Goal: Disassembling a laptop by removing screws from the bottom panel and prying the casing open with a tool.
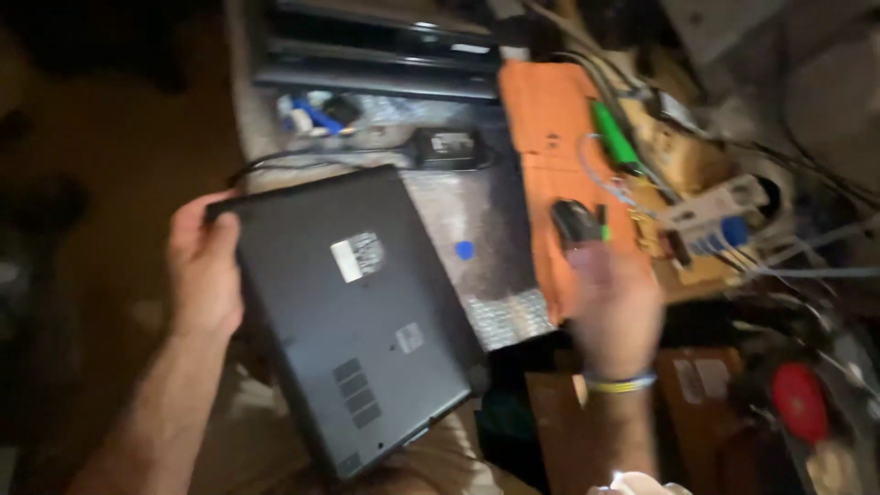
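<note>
The left hand (203, 270) grips the far-left edge of a dark grey laptop (353, 312), which is turned underside up and held off the near-left edge of the surface (495, 302), its near end towards the person's lap. The shell looks stiff, smooth and fairly heavy, probably slippery; holding it by both long edges seems safest, clear of the vents and the pale sticker (356, 256). The right hand (612, 307) is blurred, fingers loosely spread over an orange mat (548, 137), holding nothing I can make out. Just beyond it lie a black mouse (575, 220), a green marker (612, 136), a power adapter (449, 147) and tangled cables (788, 266), crowding the right side.
</note>
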